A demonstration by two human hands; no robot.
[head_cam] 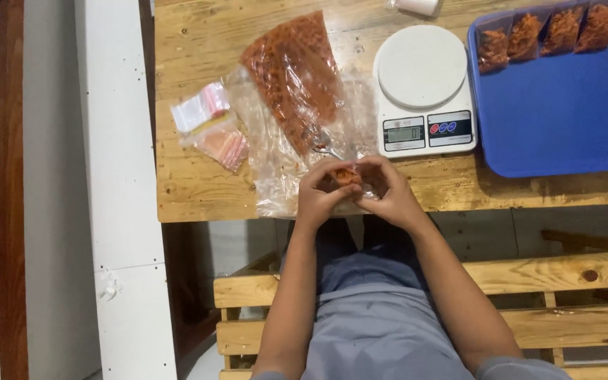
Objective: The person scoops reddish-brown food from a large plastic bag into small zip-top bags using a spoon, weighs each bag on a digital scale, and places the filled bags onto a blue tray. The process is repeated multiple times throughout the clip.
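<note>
Wooden table [198, 190] held a blue tray [564, 119], a white scale [423, 88] and a big bag of orange snack [297, 77]. Left hand [321, 193] and right hand [385, 190] both pinched a small filled packet [346, 176] at the table's near edge.

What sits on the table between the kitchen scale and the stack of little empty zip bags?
The big clear bag of orange snack lies between the scale and the small bags, seen from the head camera.
</note>
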